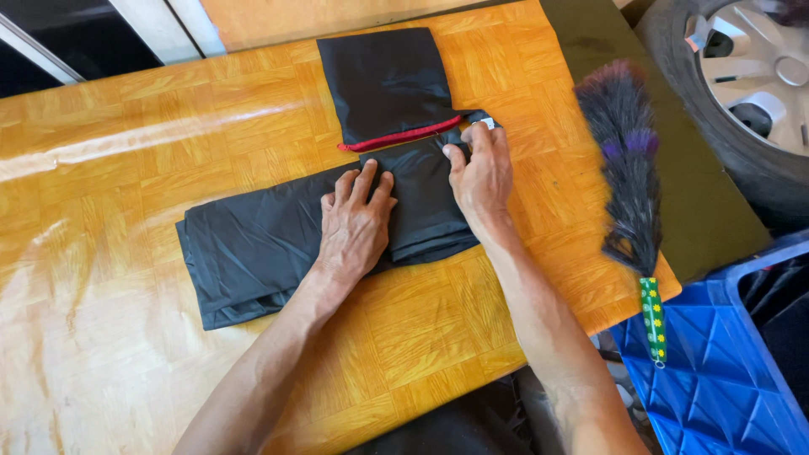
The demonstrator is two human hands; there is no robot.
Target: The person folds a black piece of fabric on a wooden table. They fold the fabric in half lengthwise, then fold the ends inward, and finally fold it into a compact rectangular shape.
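A long folded black cloth [253, 244] lies across the orange wood-pattern table [126, 135]. My left hand [354, 227] presses flat on the cloth near its folded right end. My right hand [482, 168] grips the cloth's far right corner, fingers curled over the edge. Just behind it lies a black pouch [386, 84] with a red trim edge, touching the cloth.
A feather duster [628, 160] with a green flowered handle lies on the table's right side, handle past the edge. A blue plastic crate [716, 371] stands at the lower right. A car tyre with a silver hubcap [750, 76] is at the upper right.
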